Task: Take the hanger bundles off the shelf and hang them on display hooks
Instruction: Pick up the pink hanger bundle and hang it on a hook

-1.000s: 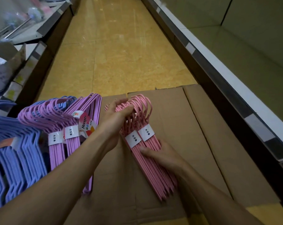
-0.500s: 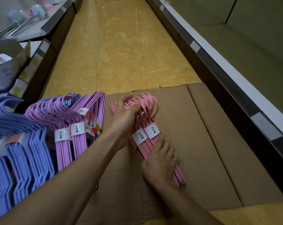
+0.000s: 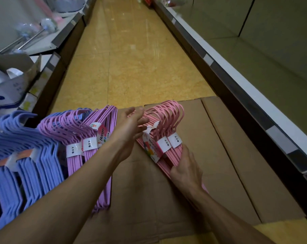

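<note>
Shop aisle, flattened cardboard on floor — pink hangers on it: left hand fingers spread, touching; right hand gripping them. Purple hangers beside.

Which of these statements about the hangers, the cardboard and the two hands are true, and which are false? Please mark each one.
1. The pink hanger bundle lies on flattened cardboard. True.
2. The right hand rests on the purple hanger bundle. False: it grips the lower part of the pink bundle.
3. The left hand has its fingers stretched out over the pink bundle's upper part. True.
4. The blue hangers lie to the right of the pink bundle. False: they are at the far left, beyond the purple ones.
5. The pink bundle hangs on a display hook. False: it is still on the cardboard.
</note>
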`<state>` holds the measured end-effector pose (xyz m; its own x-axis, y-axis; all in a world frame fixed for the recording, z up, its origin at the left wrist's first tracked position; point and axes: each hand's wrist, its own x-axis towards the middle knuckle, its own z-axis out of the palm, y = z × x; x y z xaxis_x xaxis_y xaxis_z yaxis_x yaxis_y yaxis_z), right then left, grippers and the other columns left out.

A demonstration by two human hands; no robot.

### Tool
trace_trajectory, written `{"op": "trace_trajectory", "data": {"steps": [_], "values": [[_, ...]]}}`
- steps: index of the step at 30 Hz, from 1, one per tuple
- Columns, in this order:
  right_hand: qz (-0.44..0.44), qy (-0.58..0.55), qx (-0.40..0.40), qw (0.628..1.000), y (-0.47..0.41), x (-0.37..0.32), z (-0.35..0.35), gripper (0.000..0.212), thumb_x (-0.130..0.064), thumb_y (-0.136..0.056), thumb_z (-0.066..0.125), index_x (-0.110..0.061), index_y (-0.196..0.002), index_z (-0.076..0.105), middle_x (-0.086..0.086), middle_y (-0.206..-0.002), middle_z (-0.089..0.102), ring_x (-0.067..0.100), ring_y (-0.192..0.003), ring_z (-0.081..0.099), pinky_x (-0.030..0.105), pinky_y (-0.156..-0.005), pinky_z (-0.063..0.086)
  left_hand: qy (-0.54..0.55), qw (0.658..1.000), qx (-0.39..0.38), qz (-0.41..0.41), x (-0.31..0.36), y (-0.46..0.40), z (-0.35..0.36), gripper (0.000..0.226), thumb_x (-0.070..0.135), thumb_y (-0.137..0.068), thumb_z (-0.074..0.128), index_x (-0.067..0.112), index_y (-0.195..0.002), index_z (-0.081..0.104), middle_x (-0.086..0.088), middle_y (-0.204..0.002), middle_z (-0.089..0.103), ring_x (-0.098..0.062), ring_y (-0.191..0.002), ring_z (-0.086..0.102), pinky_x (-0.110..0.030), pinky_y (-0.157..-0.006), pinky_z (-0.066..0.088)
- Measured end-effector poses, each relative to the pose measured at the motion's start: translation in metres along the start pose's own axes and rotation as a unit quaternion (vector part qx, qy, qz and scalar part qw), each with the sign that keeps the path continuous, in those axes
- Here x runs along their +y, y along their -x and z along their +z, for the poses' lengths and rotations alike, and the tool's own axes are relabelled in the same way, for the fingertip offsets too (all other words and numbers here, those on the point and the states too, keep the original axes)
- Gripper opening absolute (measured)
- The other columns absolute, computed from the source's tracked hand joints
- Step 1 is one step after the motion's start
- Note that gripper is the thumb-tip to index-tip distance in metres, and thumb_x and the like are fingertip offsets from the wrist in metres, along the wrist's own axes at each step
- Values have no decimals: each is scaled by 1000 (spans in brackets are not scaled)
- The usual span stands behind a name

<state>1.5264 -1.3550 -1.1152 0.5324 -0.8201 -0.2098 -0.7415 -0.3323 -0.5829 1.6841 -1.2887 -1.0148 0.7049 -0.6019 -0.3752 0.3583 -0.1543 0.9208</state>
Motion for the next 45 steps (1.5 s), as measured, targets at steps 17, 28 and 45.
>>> {"op": "trace_trajectory", "data": {"steps": [17,28,45], "values": [[-109,-251,-126,953,7,-18,-61,44,10,-81,56,-18,-115,52,1,-92,56,6,-78,58,13,-58,46,272,959,63,-47,13,-7,-49,39,24,-88,65,8,-124,63,-15,-116,59,-30,-125,58,-44,-110,43],[-75,-258,-81,960,8,-27,-31,17,-4,-92,53,-19,-93,60,8,-86,65,17,-69,57,26,-60,46,299,943,144,-10,22,14,-52,25,34,-91,59,18,-74,53,0,-62,45,-16,-57,48,-30,-70,44],[-114,-252,-91,957,133,-187,-261,26,-42,-94,62,-43,-119,61,-17,-100,73,4,-93,69,43,-82,60,385,903,189,5,247,212,-42,17,20,-88,49,18,-72,47,1,-63,44,-14,-48,42,-27,-59,38]]}}
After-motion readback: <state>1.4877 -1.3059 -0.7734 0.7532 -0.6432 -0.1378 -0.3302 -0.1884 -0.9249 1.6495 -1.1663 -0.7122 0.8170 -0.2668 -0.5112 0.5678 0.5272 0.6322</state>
